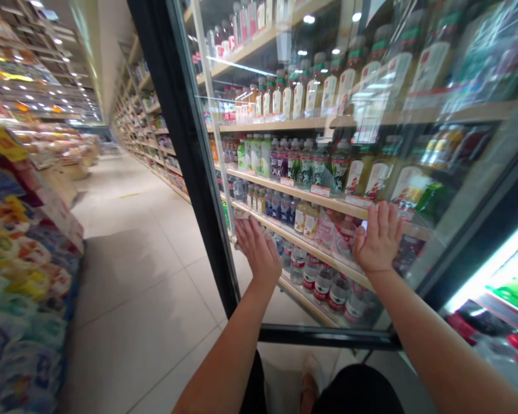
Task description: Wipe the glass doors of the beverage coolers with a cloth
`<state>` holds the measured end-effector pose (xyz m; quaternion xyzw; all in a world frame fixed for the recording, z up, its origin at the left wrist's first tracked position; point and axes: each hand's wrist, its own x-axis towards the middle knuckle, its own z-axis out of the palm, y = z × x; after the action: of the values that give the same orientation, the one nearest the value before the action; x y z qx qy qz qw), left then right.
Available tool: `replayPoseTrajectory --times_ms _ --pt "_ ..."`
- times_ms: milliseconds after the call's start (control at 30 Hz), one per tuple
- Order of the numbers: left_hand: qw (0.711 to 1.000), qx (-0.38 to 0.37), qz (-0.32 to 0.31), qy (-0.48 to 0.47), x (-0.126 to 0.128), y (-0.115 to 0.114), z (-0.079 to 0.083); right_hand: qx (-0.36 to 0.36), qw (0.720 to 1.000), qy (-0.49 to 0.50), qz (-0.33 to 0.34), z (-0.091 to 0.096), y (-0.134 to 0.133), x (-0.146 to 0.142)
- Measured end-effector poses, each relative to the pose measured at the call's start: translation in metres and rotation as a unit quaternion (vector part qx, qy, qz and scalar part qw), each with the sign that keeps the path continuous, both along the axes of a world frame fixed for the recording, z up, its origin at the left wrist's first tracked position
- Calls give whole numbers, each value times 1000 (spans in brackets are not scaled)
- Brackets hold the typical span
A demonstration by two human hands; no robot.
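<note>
My left hand [256, 248] and my right hand [377, 238] both rest flat against the glass of a black-framed drinks cooler door [185, 144]. Both hands hold nothing, and the fingers of my right hand are spread. Behind the glass, near my hands, stand water bottles with red labels [323, 282] and pink-labelled bottles [343, 236] on wooden-edged shelves. A small pale tag or label [242, 214] shows at my left fingertips. Reflections on the glass blur some of the bottles.
A long supermarket aisle with a tiled floor [133, 299] runs away to the left of the door. Stocked shelves [147, 132] line it, and bagged goods [21, 299] are stacked at the left. A brightly lit cooler section [496, 305] sits at the lower right.
</note>
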<state>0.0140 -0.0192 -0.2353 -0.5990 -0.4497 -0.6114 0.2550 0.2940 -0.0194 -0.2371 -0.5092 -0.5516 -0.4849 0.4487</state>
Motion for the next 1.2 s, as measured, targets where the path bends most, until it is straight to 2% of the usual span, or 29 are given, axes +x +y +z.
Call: replayPoseTrajectory --times_ms 33,100,167,200,267,367,433,500,600,667,733,833,933,1067,1133,1200 --pt "1000 2 -1 -5 9 1 11 8 1000 -5 2 1 0 -1" --pt "1000 1 -11 -2 35 3 42 23 1000 -16 7 2 0 -1" --pt "999 -11 -30 43 66 1 72 26 999 -18 8 2 1 -1" --pt "996 -15 -43 82 82 0 81 23 1000 -15 7 1 1 -1" --pt "976 -12 -81 201 111 -5 86 19 1000 -12 5 0 3 1" --pt "936 8 -122 330 130 -12 75 22 999 -21 11 -1 4 3" --pt "930 14 -122 346 122 -11 70 19 999 -24 14 -1 3 4" --pt "940 6 -103 324 98 -7 70 10 1000 -16 12 -1 2 4" --pt "972 -26 -54 226 44 1 63 -5 1000 1 11 -1 1 4" --pt "989 -37 -23 143 7 4 46 -11 1000 11 11 -1 1 3" --pt "997 -16 3 81 -23 4 23 -11 1000 12 9 -1 1 3" --pt "999 -5 24 40 -42 4 1 7 1000 -5 9 0 0 1" --pt "999 7 17 30 -28 4 8 19 1000 -17 3 2 -2 0" --pt "996 2 -22 84 27 -3 28 22 1000 -12 11 1 -1 1" --pt "983 3 -53 174 60 -9 24 15 1000 -4 17 0 0 2" --pt "957 20 -84 277 87 -14 12 4 1000 4 19 -1 1 3"
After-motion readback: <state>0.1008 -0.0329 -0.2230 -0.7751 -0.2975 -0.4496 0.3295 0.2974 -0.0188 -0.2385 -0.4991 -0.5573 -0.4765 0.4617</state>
